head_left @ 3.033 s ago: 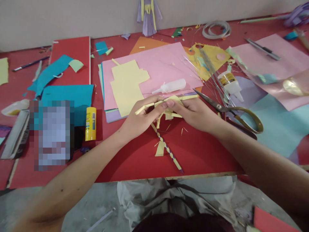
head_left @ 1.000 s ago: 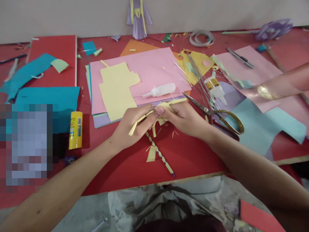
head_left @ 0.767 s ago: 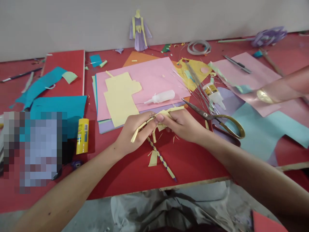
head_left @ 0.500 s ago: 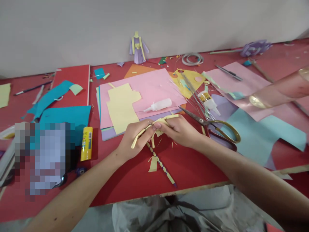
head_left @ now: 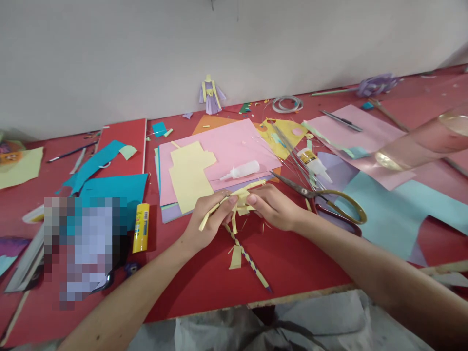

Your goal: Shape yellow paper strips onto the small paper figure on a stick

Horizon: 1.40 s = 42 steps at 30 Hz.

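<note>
Between my two hands is a small pale yellow paper piece (head_left: 242,199) with rolled paper strips hanging from it. My left hand (head_left: 210,217) is closed around its left side, a strip sticking out past the fingers. With thumb and bent fingers, my right hand (head_left: 275,205) pinches the right side. Below them on the table lie a yellow-and-purple patterned pencil (head_left: 252,265) and a yellow paper scrap (head_left: 236,257). Right of my right hand rest scissors (head_left: 321,195), open, with yellow and dark red handles.
Beyond my hands, a white squeeze bottle (head_left: 243,170) lies on pink paper (head_left: 234,139). A glue stick (head_left: 141,228) is on the left, a glue bottle (head_left: 313,163) on the right. A paper doll (head_left: 211,96) leans on the wall. A clear bottle-like object (head_left: 420,141) lies right.
The camera view has shifted, so the table things appear lower. My right thumb has drawn slightly away from the left one, and more of the yellow paper piece shows between my hands.
</note>
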Tool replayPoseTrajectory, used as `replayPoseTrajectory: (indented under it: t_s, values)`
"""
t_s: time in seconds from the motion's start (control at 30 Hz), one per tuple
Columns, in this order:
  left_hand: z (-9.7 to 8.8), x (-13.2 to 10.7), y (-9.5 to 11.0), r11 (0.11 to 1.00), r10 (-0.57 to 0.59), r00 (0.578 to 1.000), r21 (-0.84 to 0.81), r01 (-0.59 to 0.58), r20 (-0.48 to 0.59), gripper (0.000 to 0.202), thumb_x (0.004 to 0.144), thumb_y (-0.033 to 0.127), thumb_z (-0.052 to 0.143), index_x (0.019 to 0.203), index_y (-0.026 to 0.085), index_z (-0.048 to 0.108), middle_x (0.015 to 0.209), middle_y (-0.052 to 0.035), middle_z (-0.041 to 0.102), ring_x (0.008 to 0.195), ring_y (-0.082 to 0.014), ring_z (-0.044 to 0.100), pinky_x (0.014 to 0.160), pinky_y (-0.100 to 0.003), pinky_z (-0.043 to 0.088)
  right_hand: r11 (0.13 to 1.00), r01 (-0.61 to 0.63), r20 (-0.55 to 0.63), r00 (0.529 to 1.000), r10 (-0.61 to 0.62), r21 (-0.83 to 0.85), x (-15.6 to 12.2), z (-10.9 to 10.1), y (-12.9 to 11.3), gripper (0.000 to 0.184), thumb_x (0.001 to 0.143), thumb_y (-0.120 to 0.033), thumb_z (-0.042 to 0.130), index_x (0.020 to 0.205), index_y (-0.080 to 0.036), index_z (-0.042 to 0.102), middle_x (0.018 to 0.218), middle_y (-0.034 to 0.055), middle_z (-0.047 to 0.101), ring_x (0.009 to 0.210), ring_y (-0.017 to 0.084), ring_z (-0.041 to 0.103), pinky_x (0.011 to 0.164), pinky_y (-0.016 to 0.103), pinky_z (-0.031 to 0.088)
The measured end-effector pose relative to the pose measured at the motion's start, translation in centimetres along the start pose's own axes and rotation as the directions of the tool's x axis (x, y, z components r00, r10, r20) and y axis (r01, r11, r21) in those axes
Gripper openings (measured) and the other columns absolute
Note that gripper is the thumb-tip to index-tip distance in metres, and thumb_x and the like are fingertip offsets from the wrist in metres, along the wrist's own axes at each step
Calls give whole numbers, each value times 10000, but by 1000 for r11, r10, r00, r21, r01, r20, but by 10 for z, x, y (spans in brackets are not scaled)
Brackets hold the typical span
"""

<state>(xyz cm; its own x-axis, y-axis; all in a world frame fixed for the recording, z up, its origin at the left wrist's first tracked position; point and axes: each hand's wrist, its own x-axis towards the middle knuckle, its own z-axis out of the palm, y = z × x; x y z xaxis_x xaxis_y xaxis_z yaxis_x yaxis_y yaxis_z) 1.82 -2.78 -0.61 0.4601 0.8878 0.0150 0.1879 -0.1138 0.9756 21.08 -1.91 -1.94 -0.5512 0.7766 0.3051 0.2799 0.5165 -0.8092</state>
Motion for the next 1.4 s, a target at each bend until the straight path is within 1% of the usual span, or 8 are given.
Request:
replayPoseTrajectory:
  t_s: [0.13, 0.3, 0.47, 0.63, 0.77, 1.0, 1.2, 1.4]
  values:
    - [-1, 2, 1, 990, -75, 996, -120, 70, -41, 391, 945, 405, 475, 631, 173, 473, 537, 29, 451, 530, -97, 445, 567, -249, 375, 998, -10, -23, 1000, 12, 64, -1, 1, -1, 531, 1003, -454, 259, 562, -191, 397, 495, -33, 424, 488, 90, 397, 533, 239, 307]
    - [0, 4, -5, 946, -66, 995, -322, 37, -80, 378, 935, 375, 503, 619, 168, 492, 505, 44, 407, 489, -83, 396, 535, -240, 365, 987, -140, 12, 990, 140, 83, -2, 2, -4, 606, 992, -520, 220, 557, -170, 455, 501, -8, 498, 463, 81, 431, 519, 232, 333]
    - [1, 4, -9, 897, -82, 996, -439, 54, -44, 375, 917, 389, 529, 618, 169, 478, 504, 46, 408, 479, -81, 391, 512, -235, 356, 981, -94, -1, 995, 96, 168, -3, 1, -6, 631, 976, -565, 222, 589, -160, 512, 531, 18, 548, 484, 91, 481, 521, 230, 371]
    - [1, 5, -10, 865, -118, 993, -493, 91, -24, 359, 896, 396, 557, 628, 168, 483, 499, 48, 406, 477, -81, 393, 507, -229, 358, 974, -131, -17, 991, 136, 187, -3, 2, -6, 625, 982, -550, 217, 602, -162, 526, 536, 22, 556, 498, 103, 499, 526, 239, 379]
    - [1, 5, -11, 823, -122, 993, -558, 103, 4, 346, 886, 393, 568, 637, 167, 487, 496, 49, 388, 481, -89, 409, 509, -237, 380, 982, -129, -85, 986, 142, 136, -3, 2, -6, 583, 999, -486, 246, 606, -161, 528, 534, 13, 555, 503, 96, 510, 535, 225, 376]
    - [1, 6, -13, 795, -132, 991, -595, 119, 21, 331, 881, 409, 576, 662, 171, 507, 481, 53, 375, 463, -87, 385, 495, -237, 389, 998, -57, -124, 991, 55, -16, -4, 3, -5, 389, 952, -361, 465, 623, -162, 524, 533, -28, 519, 468, 63, 442, 491, 192, 335]
    - [-1, 8, -10, 832, -124, 992, -548, 92, -22, 351, 881, 416, 570, 643, 172, 487, 491, 52, 393, 472, -79, 384, 496, -217, 389, 998, -22, -117, 993, 28, 50, -3, 1, -6, 339, 935, -295, 457, 627, -172, 527, 520, -28, 527, 475, 77, 464, 491, 198, 365]
    - [0, 8, -10, 822, -142, 990, -558, 117, -2, 350, 881, 423, 573, 652, 169, 498, 502, 50, 412, 478, -78, 387, 495, -210, 395, 995, 53, -130, 991, -42, 81, -3, 0, -7, 302, 917, -283, 489, 643, -167, 538, 512, -30, 517, 473, 79, 446, 486, 209, 356]
